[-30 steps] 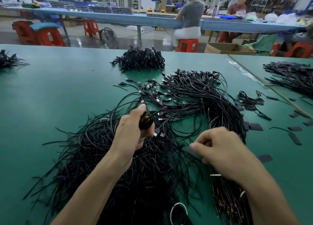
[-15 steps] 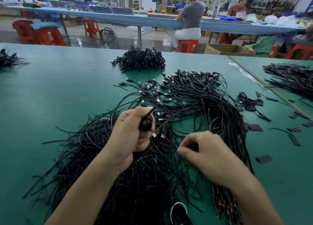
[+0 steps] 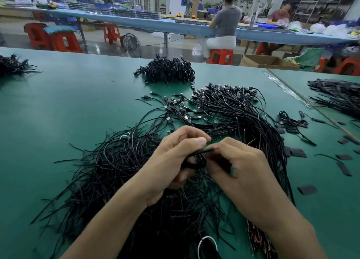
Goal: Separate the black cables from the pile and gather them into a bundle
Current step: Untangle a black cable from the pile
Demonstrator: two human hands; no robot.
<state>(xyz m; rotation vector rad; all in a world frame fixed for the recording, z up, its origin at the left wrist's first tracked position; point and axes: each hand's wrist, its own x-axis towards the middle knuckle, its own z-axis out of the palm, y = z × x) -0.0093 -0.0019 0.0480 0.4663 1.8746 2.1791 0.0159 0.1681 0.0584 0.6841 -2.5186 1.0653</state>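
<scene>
Both forearms reach in from the bottom edge and meet over the middle of the table. Left hand (image 3: 171,161) is turned palm inward, fingers curled round a small coil of thin black cable (image 3: 195,162), thumb laid flat along the top. Right hand (image 3: 241,167) is knuckles-up just beside it, its fingertips closed on the straight free end that sticks out of the coil under the left thumb; the exact pinch is a little blurred. Beneath both hands sprawls the loose pile of black cables (image 3: 120,171), cut ends fanning left and plug ends (image 3: 224,104) heaped farther back to the right. A tight black cable bundle (image 3: 167,70) lies apart, near the far edge of the green-matted table (image 3: 58,112). Small flat black rectangular pieces (image 3: 298,153) are scattered at right, with a white loop (image 3: 207,241) near the bottom edge. Beyond are red plastic stools (image 3: 221,56), an open cardboard box (image 3: 266,62), a long blue workbench (image 3: 136,23) and a seated person in a grey top (image 3: 228,21).
</scene>
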